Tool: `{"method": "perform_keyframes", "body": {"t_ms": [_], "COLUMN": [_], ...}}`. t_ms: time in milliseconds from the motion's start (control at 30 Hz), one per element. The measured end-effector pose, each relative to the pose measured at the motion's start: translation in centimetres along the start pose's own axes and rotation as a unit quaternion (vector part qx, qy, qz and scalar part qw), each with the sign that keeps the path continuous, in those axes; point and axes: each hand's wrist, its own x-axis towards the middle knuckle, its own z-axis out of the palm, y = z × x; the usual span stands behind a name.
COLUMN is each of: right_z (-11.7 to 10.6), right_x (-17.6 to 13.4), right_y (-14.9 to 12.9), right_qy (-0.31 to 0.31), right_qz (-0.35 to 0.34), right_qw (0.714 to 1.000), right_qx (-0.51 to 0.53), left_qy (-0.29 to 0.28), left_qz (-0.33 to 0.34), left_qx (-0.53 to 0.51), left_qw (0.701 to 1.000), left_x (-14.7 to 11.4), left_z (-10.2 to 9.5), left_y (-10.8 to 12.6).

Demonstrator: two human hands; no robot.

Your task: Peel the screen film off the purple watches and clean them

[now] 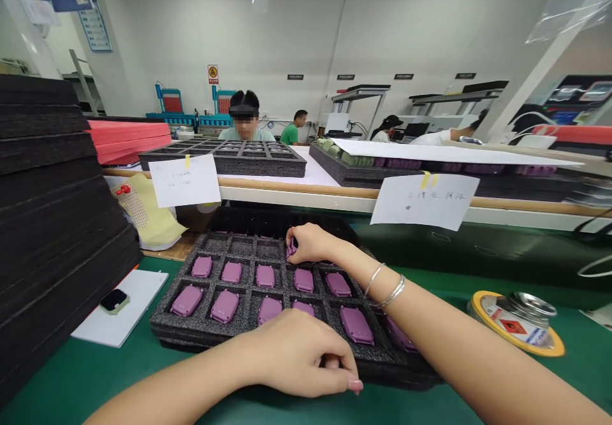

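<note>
Left hand [306,353] curls over the foam tray [203,326], grip unclear, while at its far side the right hand [310,243] pinches a purple casing [291,250], likely light, rigid, best held by its edges.

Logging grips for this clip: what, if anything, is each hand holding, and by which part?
The right hand holds a purple case, apparently by its edges. In the left hand nothing shows, but its palm is hidden, so I cannot tell.
</note>
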Motion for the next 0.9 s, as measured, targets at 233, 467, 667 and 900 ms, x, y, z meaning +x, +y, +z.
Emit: {"method": "perform_keyframes", "body": {"t_ms": [233,467,667,900], "right_z": [1.2,1.9,3.3,5.7], "right_x": [-1.0,-1.2,-1.6,-3.5], "right_y": [0.1,-0.4,-0.4,-1.6], "right_qy": [0.047,0.060,0.103,0.232], "right_qz": [0.027,0.042,0.075,0.111], "right_qw": [0.998,0.997,0.991,0.961], "right_qx": [0.023,0.021,0.031,0.096], "left_qy": [-0.019,0.040,0.182,0.319], "left_qz": [-0.042,-0.075,-0.145,-0.187], "left_qx": [-0.102,-0.068,0.086,0.226], "left_qw": [0.994,0.994,0.969,0.901], "left_x": [0.5,0.7,0.1,0.9], "left_z": [-0.5,0.4,3.5,8.7], "left_y": [-0.9,-0.3,1.9,3.0]}}
